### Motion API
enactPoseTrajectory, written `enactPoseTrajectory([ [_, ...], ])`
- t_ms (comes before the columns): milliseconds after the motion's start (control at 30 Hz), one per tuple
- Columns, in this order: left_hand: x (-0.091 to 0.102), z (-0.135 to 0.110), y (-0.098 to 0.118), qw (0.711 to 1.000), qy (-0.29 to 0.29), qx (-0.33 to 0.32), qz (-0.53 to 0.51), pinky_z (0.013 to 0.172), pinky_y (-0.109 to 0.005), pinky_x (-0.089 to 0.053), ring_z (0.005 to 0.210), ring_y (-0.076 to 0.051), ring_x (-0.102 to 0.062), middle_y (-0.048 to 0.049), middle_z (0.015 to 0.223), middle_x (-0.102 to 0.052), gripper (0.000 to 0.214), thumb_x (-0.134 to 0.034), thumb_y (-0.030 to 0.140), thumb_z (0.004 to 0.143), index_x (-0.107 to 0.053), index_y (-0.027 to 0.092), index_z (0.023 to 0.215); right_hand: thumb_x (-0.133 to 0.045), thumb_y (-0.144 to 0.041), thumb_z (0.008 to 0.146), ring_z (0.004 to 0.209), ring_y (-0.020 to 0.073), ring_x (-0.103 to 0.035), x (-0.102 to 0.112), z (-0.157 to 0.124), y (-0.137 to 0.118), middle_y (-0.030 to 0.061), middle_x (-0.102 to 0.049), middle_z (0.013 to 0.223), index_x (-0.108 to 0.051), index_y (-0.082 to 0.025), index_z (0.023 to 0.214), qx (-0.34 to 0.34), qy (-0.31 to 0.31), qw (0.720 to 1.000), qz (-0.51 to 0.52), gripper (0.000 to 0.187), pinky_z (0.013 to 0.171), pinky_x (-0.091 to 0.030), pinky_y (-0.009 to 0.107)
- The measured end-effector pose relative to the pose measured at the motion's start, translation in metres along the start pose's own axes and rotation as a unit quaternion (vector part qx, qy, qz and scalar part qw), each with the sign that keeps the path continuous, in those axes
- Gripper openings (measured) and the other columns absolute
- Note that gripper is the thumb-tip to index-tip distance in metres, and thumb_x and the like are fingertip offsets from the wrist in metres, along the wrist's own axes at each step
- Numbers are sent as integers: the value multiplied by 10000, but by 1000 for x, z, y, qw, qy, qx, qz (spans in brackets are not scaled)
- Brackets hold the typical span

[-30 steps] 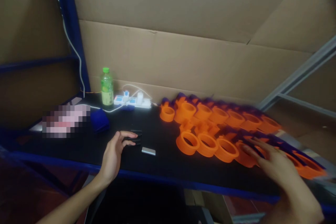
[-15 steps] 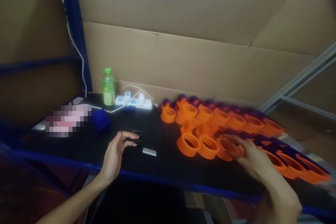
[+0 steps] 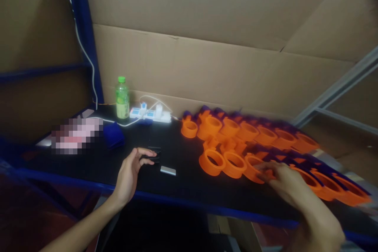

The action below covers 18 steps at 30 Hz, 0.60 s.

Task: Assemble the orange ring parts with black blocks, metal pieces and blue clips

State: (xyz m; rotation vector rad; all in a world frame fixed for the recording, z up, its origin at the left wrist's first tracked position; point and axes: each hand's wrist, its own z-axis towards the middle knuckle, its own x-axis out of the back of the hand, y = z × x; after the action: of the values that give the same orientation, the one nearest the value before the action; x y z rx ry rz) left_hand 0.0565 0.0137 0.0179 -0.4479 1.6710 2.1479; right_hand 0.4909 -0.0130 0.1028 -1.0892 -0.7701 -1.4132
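My left hand [image 3: 128,175] rests over the black tabletop, thumb and fingers curved around a small black piece [image 3: 157,156] whose outline is hard to make out against the dark surface. Just right of those fingertips lies a small light-grey bar [image 3: 168,171]. Over the front row of orange ring-shaped parts, my right hand [image 3: 280,177] has its fingers bent onto one orange ring part [image 3: 254,168]; the hand hides some of it. Neighbouring orange ring parts [image 3: 212,162] stand close on both sides, with dark purple-looking sections behind several of them.
A green-capped bottle [image 3: 122,100] stands at the back beside a white power strip [image 3: 150,115] with plugs and cables. A dark blue item [image 3: 113,134] lies left of it. Behind the table rises a cardboard wall [image 3: 183,63]; a blue post [image 3: 85,35] is at the left.
My right hand has shifted slightly right, and its fingers have curled closer around the orange ring part. The left hand stays in place.
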Motion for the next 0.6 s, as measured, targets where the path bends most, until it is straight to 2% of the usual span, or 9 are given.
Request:
enactPoseTrajectory([
  [100, -1, 0, 1, 1000, -5, -1, 1, 830, -423, -534, 1088, -333, -628, -150, 1000, -719, 480, -437, 489, 982, -758, 148, 878, -511, -394, 699, 911, 323, -698, 9, -5, 2, 120, -758, 935, -706, -225, 732, -31, -65, 997, -9, 260, 798, -527, 394],
  [133, -1, 0, 2, 1000, -6, -3, 1, 834, -423, -533, 1091, -332, -627, -149, 1003, -719, 477, -433, 480, 985, -759, 147, 884, -503, -399, 701, 952, 338, -681, 13, -7, 2, 130, -754, 960, -700, -225, 744, -36, -63, 997, -19, 266, 829, -520, 418],
  [233, -2, -1, 3, 1000, -3, -10, -3, 846, -422, -534, 1093, -327, -626, -144, 1005, -715, 445, -446, 447, 987, -761, 146, 897, -492, -432, 716, 943, 359, -645, 27, -18, -6, 147, -737, 939, -698, -226, 765, -17, 1, 999, -40, 295, 814, -514, 468],
  [300, -1, -2, 2, 1000, -2, -13, -7, 857, -430, -537, 1067, -321, -639, -141, 1007, -715, 393, -500, 431, 967, -762, 146, 900, -495, -480, 764, 894, 341, -638, 38, -31, -22, 137, -723, 919, -709, -228, 797, 31, 66, 997, -16, 332, 783, -516, 467],
  [367, 0, -3, 0, 1000, -5, -10, -5, 904, -447, -525, 1036, -312, -658, -140, 1039, -720, 319, -582, 414, 929, -763, 150, 930, -525, -512, 838, 887, 297, -644, 47, -44, -48, 106, -710, 953, -722, -240, 875, 116, 111, 986, 50, 338, 794, -519, 431],
  [433, 0, -4, -1, 1000, -14, -11, 0, 984, -467, -490, 1053, -312, -666, -139, 1090, -722, 281, -658, 398, 885, -757, 162, 1001, -590, -460, 892, 901, 246, -649, 53, -55, -82, 73, -699, 1004, -720, -260, 968, 207, 106, 963, 135, 251, 818, -520, 379],
  [500, -1, -6, -1, 999, -34, -17, -8, 1046, -486, -453, 1159, -332, -630, -143, 1185, -703, 357, -713, 398, 844, -725, 185, 1131, -647, -361, 904, 893, 207, -647, 52, -63, -120, 49, -695, 981, -719, -270, 982, 291, 70, 931, 209, 140, 813, -519, 334],
  [600, -5, -8, 5, 995, -77, -1, -64, 1042, -509, -462, 1280, -364, -548, -160, 1343, -628, 532, -724, 463, 823, -639, 219, 1289, -639, -249, 930, 874, 165, -636, 39, -67, -174, 33, -692, 945, -726, -262, 1000, 359, -39, 882, 303, 112, 817, -523, 304],
])
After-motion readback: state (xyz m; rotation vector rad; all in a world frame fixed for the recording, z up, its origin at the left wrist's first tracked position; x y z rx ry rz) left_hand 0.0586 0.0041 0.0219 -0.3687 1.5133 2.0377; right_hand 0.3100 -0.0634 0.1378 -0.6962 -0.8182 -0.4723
